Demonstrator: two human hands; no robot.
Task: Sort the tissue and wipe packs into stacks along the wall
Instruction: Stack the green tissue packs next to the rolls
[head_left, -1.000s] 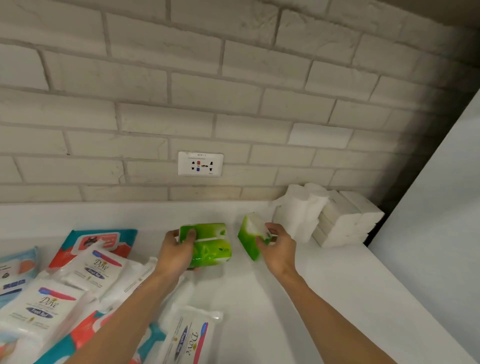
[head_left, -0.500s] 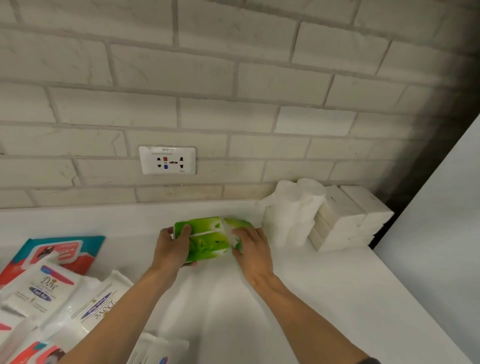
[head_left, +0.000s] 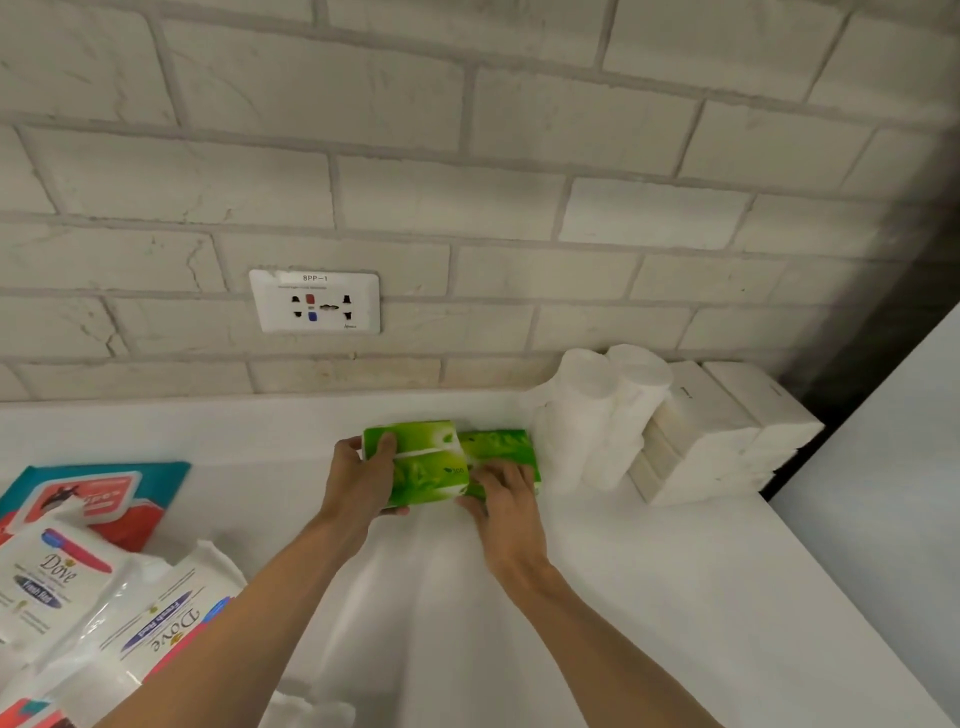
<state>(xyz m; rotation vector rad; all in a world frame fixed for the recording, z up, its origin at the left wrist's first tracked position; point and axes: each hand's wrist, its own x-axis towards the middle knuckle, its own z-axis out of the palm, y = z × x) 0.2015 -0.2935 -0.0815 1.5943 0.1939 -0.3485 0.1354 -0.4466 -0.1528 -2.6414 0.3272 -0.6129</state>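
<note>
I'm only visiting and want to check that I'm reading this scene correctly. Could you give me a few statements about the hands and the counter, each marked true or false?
1. The left hand grips two stacked green packs. True.
2. The right hand is empty. False: it holds a single green pack lying beside the white rolls.
3. The wall socket sits directly above the white rolls. False: it is well to their left.
4. Dove wipe packs lie at the lower left of the counter. True.

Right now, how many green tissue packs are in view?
3: upper pack on lower pack, both gripped by the left hand; third pack beside them under the right hand. Others may be hidden.
</note>
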